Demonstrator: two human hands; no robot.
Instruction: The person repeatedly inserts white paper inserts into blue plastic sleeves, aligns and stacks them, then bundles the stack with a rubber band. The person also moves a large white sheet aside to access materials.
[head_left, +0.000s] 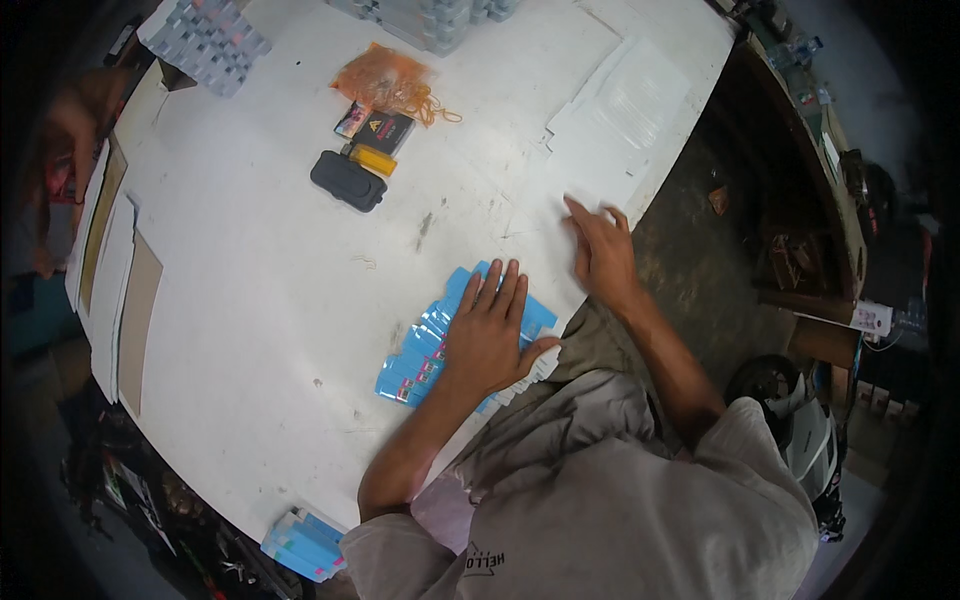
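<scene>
My left hand (487, 335) lies flat on a fanned-out row of blue flattened cartons (425, 345) near the table's front edge. Its fingers are spread forward and the thumb points right, over the pale ends of the cartons. To the right, my right hand (605, 255) hovers at or just above the table's edge. Its index finger reaches out and the others bend slightly, with nothing visible in them. Part of the carton row is hidden under my left hand and forearm.
On the white table (250, 250) are a black case (348, 181), a yellow lighter (373, 160), a dark box (388, 132), an orange plastic bag (385, 80) and grey carton stacks (205, 45). Blue cartons (305, 545) sit lower left. Another person's hand (75, 140) shows far left.
</scene>
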